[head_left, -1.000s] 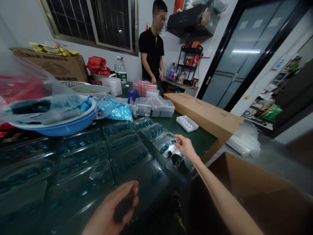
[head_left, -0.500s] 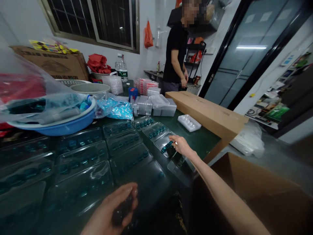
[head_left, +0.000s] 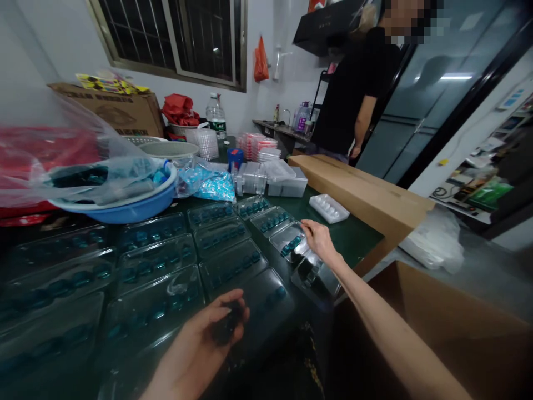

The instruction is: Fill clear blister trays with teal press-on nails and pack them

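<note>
My left hand [head_left: 204, 339] is curled, palm inward, around small dark glossy pieces [head_left: 225, 326], too dim to tell their kind. It hovers over the near part of the table. My right hand [head_left: 318, 240] reaches to the right edge of a clear plastic blister tray [head_left: 280, 234], fingers bent together. Whatever lies between its fingertips is hidden. Small teal pieces [head_left: 292, 245] sit in a row in that tray. Under the right wrist lies another clear tray [head_left: 318, 275]. Several similar trays with teal pieces [head_left: 156, 261] cover the table to the left.
A blue basin [head_left: 125, 212] and a bag of shiny blue pieces [head_left: 216, 186] stand behind the trays. A white moulded tray [head_left: 328, 208] lies beside a long cardboard box [head_left: 353, 183]. An open carton [head_left: 441, 300] is at right. Another person [head_left: 345, 94] stands behind.
The view has shifted left, so things appear further right. My right hand has drawn slightly back from the teal pieces to the tray's right edge. The other person has moved right and turned.
</note>
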`<act>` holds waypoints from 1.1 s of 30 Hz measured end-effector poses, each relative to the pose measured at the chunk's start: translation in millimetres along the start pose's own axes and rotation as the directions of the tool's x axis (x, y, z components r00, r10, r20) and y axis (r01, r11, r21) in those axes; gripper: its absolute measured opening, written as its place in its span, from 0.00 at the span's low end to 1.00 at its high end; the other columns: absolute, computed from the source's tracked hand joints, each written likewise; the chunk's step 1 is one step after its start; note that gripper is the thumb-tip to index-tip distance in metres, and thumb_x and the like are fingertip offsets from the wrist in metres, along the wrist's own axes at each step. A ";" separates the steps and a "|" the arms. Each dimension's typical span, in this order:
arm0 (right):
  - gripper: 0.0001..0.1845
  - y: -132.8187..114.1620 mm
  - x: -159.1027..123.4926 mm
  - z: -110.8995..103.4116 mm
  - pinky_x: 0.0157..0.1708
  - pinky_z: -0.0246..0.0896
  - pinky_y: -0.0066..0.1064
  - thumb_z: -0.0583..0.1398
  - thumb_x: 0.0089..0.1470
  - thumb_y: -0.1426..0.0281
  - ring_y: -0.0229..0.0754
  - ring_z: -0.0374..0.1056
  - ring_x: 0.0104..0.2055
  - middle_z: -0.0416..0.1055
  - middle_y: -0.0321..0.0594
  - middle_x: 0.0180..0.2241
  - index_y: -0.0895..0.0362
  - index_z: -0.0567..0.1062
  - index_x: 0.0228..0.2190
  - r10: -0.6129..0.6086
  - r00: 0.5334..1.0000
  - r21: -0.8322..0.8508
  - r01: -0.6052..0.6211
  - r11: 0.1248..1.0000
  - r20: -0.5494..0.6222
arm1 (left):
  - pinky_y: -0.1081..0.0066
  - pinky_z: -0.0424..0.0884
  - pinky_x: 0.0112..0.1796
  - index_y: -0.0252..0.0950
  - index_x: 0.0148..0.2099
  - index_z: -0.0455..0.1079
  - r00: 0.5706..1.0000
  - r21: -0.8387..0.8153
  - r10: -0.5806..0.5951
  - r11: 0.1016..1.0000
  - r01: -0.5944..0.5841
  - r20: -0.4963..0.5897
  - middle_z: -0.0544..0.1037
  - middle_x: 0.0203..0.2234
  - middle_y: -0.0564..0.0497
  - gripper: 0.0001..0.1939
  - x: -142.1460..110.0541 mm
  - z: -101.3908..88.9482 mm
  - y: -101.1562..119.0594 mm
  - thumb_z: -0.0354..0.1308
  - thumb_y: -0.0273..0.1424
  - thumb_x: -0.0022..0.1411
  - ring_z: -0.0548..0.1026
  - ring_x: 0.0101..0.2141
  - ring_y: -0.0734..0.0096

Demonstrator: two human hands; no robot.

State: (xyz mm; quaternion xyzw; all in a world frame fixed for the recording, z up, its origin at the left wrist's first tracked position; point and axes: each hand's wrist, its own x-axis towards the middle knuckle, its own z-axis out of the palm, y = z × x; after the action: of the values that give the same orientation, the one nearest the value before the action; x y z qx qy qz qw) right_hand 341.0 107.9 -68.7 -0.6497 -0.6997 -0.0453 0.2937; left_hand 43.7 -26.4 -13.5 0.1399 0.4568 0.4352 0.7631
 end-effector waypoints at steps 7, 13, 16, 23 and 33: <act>0.12 39.4 7.4 -33.5 0.32 0.58 0.35 0.53 0.50 0.68 0.48 0.67 0.34 0.71 0.49 0.33 0.59 0.74 0.31 0.338 0.919 -0.176 -0.374 0.910 -0.202 | 0.78 0.61 0.18 0.31 0.38 0.69 0.994 0.087 0.045 0.995 -0.053 0.097 0.71 0.29 0.47 0.12 -2.4 -2.1 -2.6 0.61 0.23 0.48 0.72 0.28 0.70; 0.13 47.8 -3.1 -45.1 0.29 0.56 0.33 0.56 0.44 0.73 0.47 0.66 0.32 0.69 0.51 0.32 0.61 0.75 0.34 0.388 0.907 -0.210 -0.416 0.885 -0.162 | 0.80 0.55 0.16 0.32 0.37 0.67 0.987 0.044 0.073 0.996 -0.080 0.140 0.68 0.27 0.51 0.10 1.4 -1.5 -8.1 0.59 0.30 0.51 0.67 0.23 0.79; 0.11 24.6 -14.3 -41.7 0.29 0.55 0.31 0.55 0.46 0.73 0.44 0.66 0.32 0.70 0.47 0.31 0.59 0.75 0.32 0.338 0.931 -0.183 -0.359 0.915 -0.134 | 0.80 0.54 0.16 0.33 0.34 0.66 0.982 0.044 0.092 0.994 -0.100 0.167 0.67 0.25 0.52 0.09 1.5 -0.9 -10.0 0.58 0.32 0.53 0.65 0.22 0.80; 0.18 -84.0 -55.8 -51.5 0.30 0.59 0.26 0.53 0.49 0.75 0.36 0.65 0.33 0.68 0.38 0.38 0.51 0.67 0.43 0.121 0.992 0.090 -0.117 0.989 -0.039 | 0.80 0.52 0.16 0.33 0.29 0.64 0.987 0.076 0.059 0.995 -0.071 0.152 0.66 0.22 0.55 0.10 -0.4 9.1 -10.5 0.58 0.35 0.52 0.64 0.21 0.80; 0.08 -181.2 -113.2 -46.3 0.34 0.62 0.29 0.57 0.49 0.71 0.37 0.64 0.33 0.65 0.38 0.32 0.54 0.72 0.35 -0.144 0.985 0.772 0.017 0.635 0.096 | 0.78 0.54 0.16 0.34 0.29 0.69 0.983 0.120 0.097 0.986 -0.116 0.159 0.66 0.15 0.55 0.10 4.8 1.6 -28.5 0.56 0.36 0.54 0.63 0.16 0.79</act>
State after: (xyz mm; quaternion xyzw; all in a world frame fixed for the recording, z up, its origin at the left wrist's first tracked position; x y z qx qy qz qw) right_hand 186.0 -40.1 -26.1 -0.4327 -0.7006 0.2918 0.4866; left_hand 61.3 -38.9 -32.7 0.2461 0.4159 0.4331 0.7608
